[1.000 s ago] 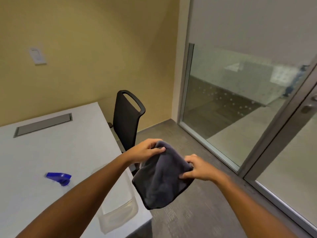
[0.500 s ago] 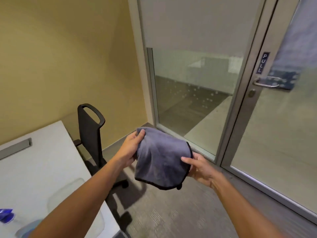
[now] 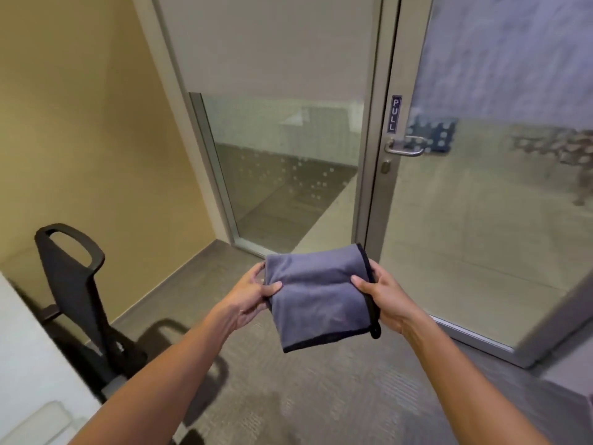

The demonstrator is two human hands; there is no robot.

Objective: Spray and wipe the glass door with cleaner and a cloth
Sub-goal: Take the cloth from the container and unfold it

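Observation:
A folded grey-blue cloth (image 3: 321,297) with a dark hem is held flat in front of me, over the carpet. My left hand (image 3: 250,293) pinches its left edge and my right hand (image 3: 382,297) pinches its right edge. The glass door (image 3: 487,200) stands shut ahead on the right, with a metal lever handle (image 3: 405,146) and a PULL sign (image 3: 395,114) on its frame. Its upper glass is frosted. No spray bottle is in view.
A fixed glass panel (image 3: 282,175) sits left of the door, next to a yellow wall (image 3: 80,130). A black office chair (image 3: 77,284) stands at lower left beside the corner of a white table (image 3: 29,374). Grey carpet (image 3: 305,396) covers the floor.
My view has swung right, away from the table and its blue spray bottle, toward the door. Both hands have folded the cloth flatter and stretched it between them.

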